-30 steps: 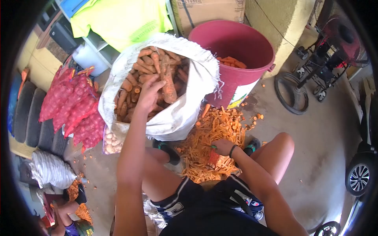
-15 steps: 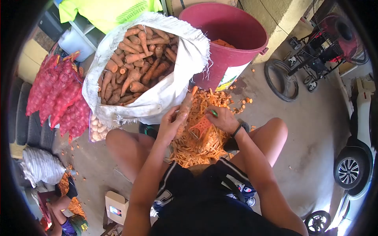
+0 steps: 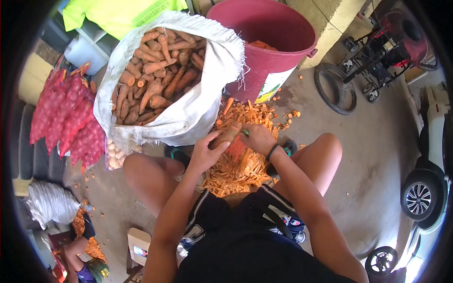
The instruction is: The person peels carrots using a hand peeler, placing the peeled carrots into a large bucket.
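Note:
My left hand [image 3: 207, 153] is wrapped round an unpeeled carrot [image 3: 228, 136], its thick end pointing up and right. My right hand [image 3: 258, 139] is closed on a green-handled tool [image 3: 245, 132], whose working end is mostly hidden, right at the carrot's thick end. Below both hands spreads a heap of orange carrot peelings [image 3: 236, 177]. A reddish-orange object [image 3: 236, 149] lies partly hidden between the hands, over the peelings. Beyond my left hand stands an open white sack [image 3: 188, 118] full of unpeeled carrots [image 3: 155, 75].
A dark red bucket [image 3: 245, 70] with some orange pieces inside stands behind the heap. Cut carrot ends [image 3: 289, 118] lie on the floor. Red net bags [image 3: 66, 113] hang at left. A fan [image 3: 406, 37], a tyre [image 3: 335, 89] and a car wheel [image 3: 417, 200] are at right.
My right hand has moved up and left to meet the carrot. My left hand has tipped the carrot from upright to a slant toward my right hand. The view has shifted slightly.

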